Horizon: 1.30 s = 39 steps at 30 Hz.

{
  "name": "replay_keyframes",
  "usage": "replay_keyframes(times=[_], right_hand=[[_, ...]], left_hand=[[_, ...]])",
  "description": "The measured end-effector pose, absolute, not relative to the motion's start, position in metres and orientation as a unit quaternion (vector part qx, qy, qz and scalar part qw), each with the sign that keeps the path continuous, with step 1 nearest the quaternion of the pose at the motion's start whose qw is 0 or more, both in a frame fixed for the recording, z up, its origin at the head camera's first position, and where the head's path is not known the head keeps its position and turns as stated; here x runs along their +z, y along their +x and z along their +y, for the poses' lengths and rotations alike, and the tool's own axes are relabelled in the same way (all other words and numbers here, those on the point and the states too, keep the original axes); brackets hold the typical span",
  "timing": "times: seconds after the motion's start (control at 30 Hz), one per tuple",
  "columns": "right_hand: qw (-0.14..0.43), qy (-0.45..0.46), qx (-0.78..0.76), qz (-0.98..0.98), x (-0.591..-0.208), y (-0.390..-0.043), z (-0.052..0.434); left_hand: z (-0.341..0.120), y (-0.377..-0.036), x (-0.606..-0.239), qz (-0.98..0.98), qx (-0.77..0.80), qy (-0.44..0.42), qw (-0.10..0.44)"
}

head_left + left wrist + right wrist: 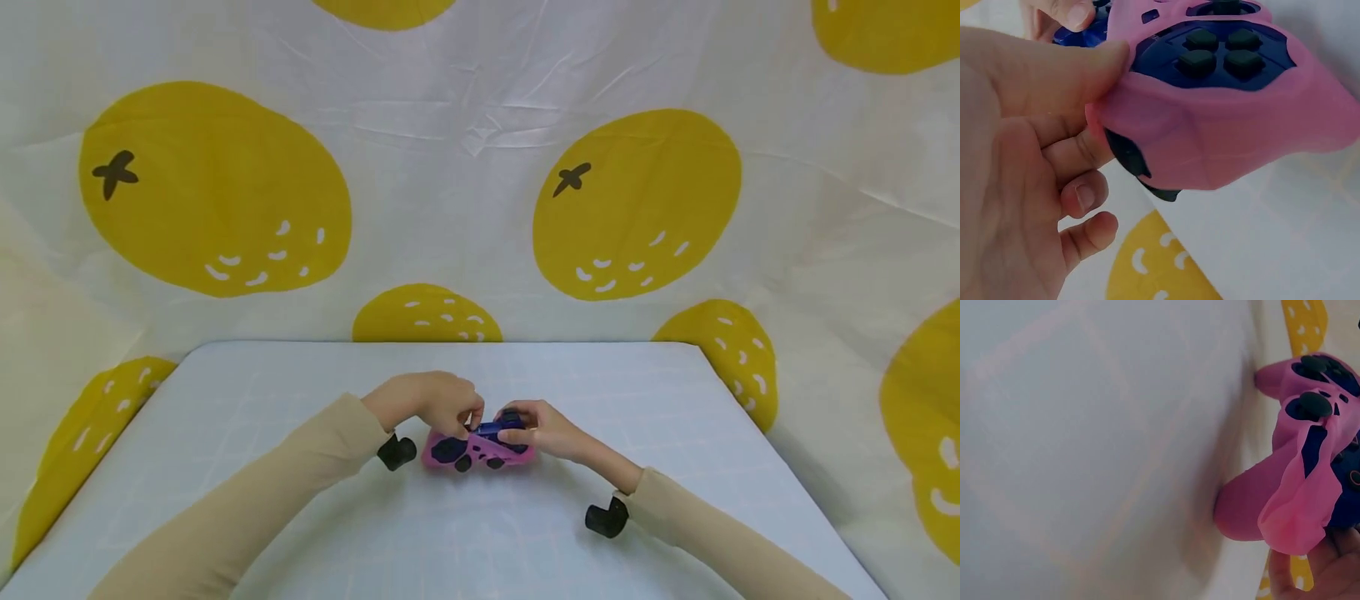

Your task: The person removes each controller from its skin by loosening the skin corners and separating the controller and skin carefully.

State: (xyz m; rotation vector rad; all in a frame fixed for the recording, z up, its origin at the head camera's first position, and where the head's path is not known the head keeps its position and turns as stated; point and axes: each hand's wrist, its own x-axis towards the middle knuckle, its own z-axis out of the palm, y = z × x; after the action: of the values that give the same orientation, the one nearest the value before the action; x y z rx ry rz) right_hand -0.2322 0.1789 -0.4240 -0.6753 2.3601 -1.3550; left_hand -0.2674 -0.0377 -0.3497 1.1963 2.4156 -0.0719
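Note:
A dark blue game controller (491, 431) in a pink silicone cover (472, 452) lies near the middle of the table (300, 392). My left hand (435, 402) pinches the cover's left side; in the left wrist view its thumb (1060, 69) lies on the pink cover (1222, 137) beside the four dark buttons (1219, 51). My right hand (543, 429) grips the controller's right end. In the right wrist view the pink cover (1297, 500) is pulled loose there and the blue body (1347, 487) shows, with my fingers (1329, 569) below it.
The table carries a pale blue cloth with a faint grid. A white cloth with big yellow fruit prints (633, 204) hangs behind and at both sides. Black wrist cameras (606, 518) sit under both forearms.

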Motion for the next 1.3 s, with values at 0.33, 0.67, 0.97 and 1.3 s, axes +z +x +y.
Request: replay_keyframes(times=[0.33,0.67,0.97,1.3], right_hand=[[0.165,-0.245,-0.461,0.837,-0.423,-0.234,0.180],[0.172,-0.247,-0.467,0.832,-0.422,-0.235,0.179],[0.170,-0.235,-0.461,0.839,-0.424,-0.231,0.177],[0.160,-0.238,-0.438,0.852,-0.421,-0.228,0.178]], left_hand=[[-0.032,-0.267,-0.343,0.871,-0.083,0.445,0.192],[-0.046,-0.290,-0.359,0.794,0.152,0.514,0.286],[-0.054,-0.292,-0.372,0.764,0.251,0.510,0.304],[-0.052,-0.288,-0.378,0.750,0.273,0.520,0.307]])
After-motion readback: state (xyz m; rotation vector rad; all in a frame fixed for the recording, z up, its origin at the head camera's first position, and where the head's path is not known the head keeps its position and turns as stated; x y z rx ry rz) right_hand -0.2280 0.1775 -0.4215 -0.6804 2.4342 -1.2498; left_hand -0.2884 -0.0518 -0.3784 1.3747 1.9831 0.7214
